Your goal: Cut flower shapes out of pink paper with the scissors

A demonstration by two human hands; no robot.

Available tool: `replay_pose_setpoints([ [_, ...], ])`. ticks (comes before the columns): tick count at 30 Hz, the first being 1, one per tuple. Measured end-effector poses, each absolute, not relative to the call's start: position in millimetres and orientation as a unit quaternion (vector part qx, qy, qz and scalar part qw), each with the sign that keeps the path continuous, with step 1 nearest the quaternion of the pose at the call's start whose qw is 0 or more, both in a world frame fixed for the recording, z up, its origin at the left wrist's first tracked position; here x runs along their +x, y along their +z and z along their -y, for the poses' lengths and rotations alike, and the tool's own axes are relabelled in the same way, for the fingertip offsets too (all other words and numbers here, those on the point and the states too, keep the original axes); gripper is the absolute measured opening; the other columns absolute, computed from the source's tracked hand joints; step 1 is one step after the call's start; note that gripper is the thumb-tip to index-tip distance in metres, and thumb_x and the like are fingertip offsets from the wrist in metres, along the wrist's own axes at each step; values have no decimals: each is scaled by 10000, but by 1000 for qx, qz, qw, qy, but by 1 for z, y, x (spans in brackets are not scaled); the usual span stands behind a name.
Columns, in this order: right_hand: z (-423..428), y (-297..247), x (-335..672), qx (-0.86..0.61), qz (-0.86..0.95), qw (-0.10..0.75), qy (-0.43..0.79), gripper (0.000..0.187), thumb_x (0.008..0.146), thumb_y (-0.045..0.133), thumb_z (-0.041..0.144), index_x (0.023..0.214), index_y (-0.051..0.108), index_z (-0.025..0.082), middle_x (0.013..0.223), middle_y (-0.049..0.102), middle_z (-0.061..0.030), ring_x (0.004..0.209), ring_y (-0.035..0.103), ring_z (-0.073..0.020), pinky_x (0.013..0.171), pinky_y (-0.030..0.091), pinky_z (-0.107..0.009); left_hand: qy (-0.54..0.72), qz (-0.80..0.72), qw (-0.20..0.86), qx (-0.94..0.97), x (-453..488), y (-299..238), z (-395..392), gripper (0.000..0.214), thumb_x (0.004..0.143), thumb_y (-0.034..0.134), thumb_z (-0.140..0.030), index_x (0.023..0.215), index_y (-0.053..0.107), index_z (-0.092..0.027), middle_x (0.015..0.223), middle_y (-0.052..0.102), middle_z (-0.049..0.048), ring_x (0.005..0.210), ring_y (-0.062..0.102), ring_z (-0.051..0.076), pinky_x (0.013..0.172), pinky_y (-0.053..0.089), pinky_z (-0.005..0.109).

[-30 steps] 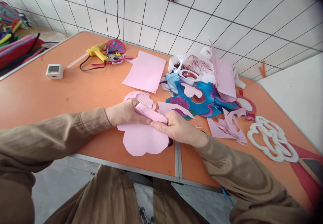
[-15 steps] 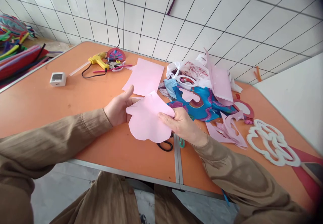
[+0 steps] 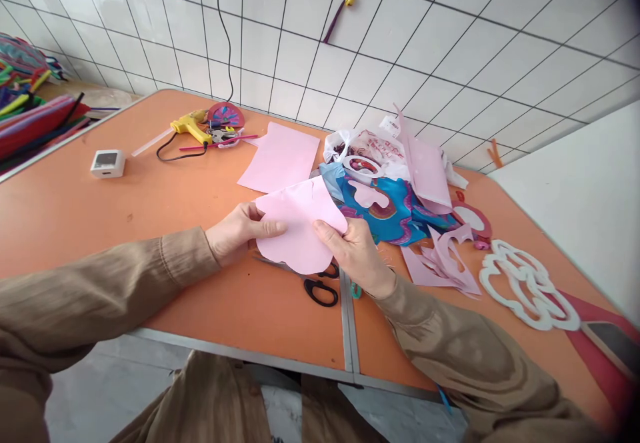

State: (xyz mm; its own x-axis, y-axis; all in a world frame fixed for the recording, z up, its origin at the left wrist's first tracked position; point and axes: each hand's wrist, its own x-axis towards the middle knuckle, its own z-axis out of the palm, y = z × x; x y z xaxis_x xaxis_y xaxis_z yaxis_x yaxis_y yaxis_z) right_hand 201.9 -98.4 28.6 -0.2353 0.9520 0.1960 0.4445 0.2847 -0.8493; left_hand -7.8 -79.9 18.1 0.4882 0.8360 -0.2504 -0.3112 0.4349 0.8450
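A pale pink sheet (image 3: 295, 230), cut with a scalloped lower edge and a pointed top, is held up above the orange table. My left hand (image 3: 245, 230) pinches its left side, thumb lying across the front. At the right edge my right hand (image 3: 355, 246) grips it, thumb also in front; the fingers of both hands are mostly hidden behind the sheet. Under and just below it lie black-handled scissors (image 3: 321, 293), partly covered. A larger pink sheet (image 3: 285, 156) rests flat beyond my hands.
A yellow glue gun (image 3: 191, 125) and a small white box (image 3: 108, 163) are at the left. Right of my hands are blue patterned fabric (image 3: 400, 206), pink scraps (image 3: 443, 263) and white cloud-shaped outlines (image 3: 530, 286). A tiled wall (image 3: 280, 56) stands behind the table.
My left hand has closed on the sheet's left side, its thumb now pressed over the front. The sheet has turned slightly and more of the scissors shows.
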Motion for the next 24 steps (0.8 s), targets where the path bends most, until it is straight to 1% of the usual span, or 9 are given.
replay_pose_setpoints([
  [4, 100, 28, 201, -493, 706, 374, 343, 483, 881, 535, 508, 584, 275, 229, 581, 266, 26, 551, 240, -108, 467, 216, -287, 365, -370, 759, 392, -6, 23, 83, 436, 492, 972, -291, 842, 783, -111, 800, 784, 90, 676, 729, 221, 596, 602, 297],
  [6, 101, 28, 200, -493, 705, 371, 350, 496, 882, 534, 527, 584, 269, 231, 577, 256, 26, 552, 226, -112, 462, 210, -292, 366, -361, 763, 392, -4, 23, 84, 442, 495, 969, -278, 864, 785, -119, 820, 786, 91, 697, 733, 225, 614, 605, 302],
  [8, 102, 28, 199, -493, 702, 371, 356, 507, 878, 536, 544, 583, 267, 230, 576, 257, 25, 555, 222, -114, 461, 212, -294, 367, -348, 771, 387, -3, 23, 84, 447, 510, 963, -283, 889, 785, -128, 828, 786, 90, 712, 734, 229, 634, 607, 311],
  [13, 103, 28, 198, -493, 691, 382, 365, 490, 868, 553, 540, 586, 303, 225, 586, 277, 25, 563, 240, -113, 466, 224, -288, 385, -348, 773, 364, -1, 18, 85, 372, 554, 941, -270, 859, 780, -131, 830, 785, 84, 720, 730, 223, 650, 598, 308],
  [18, 104, 27, 197, -498, 688, 381, 365, 488, 864, 559, 531, 585, 301, 226, 584, 282, 25, 560, 252, -114, 469, 237, -289, 400, -351, 758, 377, 0, 15, 85, 344, 591, 920, -268, 871, 771, -134, 840, 784, 85, 719, 721, 232, 624, 582, 317],
  [21, 104, 26, 197, -503, 687, 381, 360, 486, 862, 563, 511, 583, 287, 225, 583, 271, 26, 562, 243, -110, 470, 232, -285, 402, -335, 770, 365, 1, 15, 85, 342, 595, 921, -257, 877, 769, -137, 859, 785, 78, 747, 721, 228, 673, 583, 325],
  [24, 104, 25, 197, -499, 684, 383, 369, 471, 864, 565, 497, 579, 314, 217, 586, 299, 19, 568, 265, -111, 469, 251, -279, 412, -312, 772, 370, 1, 16, 84, 350, 616, 912, -251, 916, 765, -147, 917, 787, 82, 797, 725, 243, 728, 581, 353],
])
